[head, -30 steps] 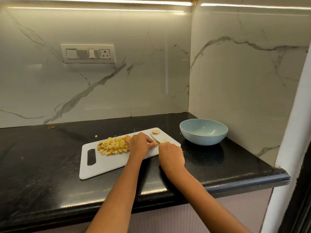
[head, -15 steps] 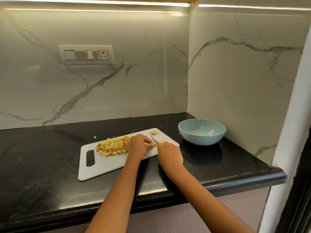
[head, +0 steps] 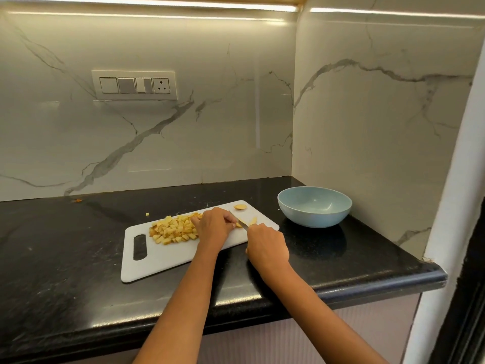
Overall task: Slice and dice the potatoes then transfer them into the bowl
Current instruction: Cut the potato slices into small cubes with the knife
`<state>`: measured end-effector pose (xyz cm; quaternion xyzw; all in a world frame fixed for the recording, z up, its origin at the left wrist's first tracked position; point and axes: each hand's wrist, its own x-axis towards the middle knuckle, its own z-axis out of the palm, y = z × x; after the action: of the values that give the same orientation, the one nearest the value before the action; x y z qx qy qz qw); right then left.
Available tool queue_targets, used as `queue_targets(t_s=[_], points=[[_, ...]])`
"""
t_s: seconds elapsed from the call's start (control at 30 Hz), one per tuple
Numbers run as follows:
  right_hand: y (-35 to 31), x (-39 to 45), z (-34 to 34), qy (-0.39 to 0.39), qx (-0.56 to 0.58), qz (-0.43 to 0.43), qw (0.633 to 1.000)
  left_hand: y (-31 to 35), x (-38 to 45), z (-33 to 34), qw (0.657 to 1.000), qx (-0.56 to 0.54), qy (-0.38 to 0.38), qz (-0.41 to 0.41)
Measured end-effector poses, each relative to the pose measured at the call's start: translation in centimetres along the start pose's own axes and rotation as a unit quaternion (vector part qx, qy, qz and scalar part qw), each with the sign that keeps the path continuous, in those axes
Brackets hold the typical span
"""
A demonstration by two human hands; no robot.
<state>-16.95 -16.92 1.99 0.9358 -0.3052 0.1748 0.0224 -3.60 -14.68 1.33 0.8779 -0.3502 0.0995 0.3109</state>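
Note:
A white cutting board (head: 162, 258) lies on the black counter. A heap of diced potato (head: 174, 229) sits on its middle. My left hand (head: 214, 225) pinches a potato slice (head: 238, 224) at the board's right end. My right hand (head: 266, 245) grips a knife (head: 237, 219) whose blade lies across that slice. A cut strip (head: 253, 220) lies right of the blade, and a round end piece (head: 240, 206) rests near the far edge. The light blue bowl (head: 315, 219) stands empty to the right of the board.
The black counter (head: 65, 258) ends in a rounded front edge. Marble walls close the back and right side, with a switch panel (head: 134, 85) on the back wall. One stray potato cube (head: 147, 214) and an orange scrap (head: 78, 200) lie on the counter.
The knife blade has shifted slightly over the slice while both hands stay at the board's right end. The camera view drifted a little.

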Motion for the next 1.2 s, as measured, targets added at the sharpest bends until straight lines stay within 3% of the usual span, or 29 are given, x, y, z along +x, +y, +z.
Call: queue_targets(t_s=[0.27, 0.63, 0.9, 1.2], points=[[-0.1, 1.1, -0.2, -0.013, -0.016, -0.035, 0.999, 0.0, 0.4, 0.0, 0.999, 0.02, -0.028, 0.01], [-0.1, 0.9, 0.4, -0.002, -0.034, -0.041, 0.999, -0.4, 0.2, 0.3, 0.999, 0.024, 0.002, 0.023], [1.2, 1.3, 0.2, 0.05, 0.062, 0.069, 0.994, -0.1, 0.4, 0.1, 1.0, 0.024, -0.002, 0.013], [2.5, 2.9, 1.0, 0.015, 0.24, 0.184, 0.953, 0.1, 1.3, 0.9, 0.99, 0.071, -0.082, 0.09]])
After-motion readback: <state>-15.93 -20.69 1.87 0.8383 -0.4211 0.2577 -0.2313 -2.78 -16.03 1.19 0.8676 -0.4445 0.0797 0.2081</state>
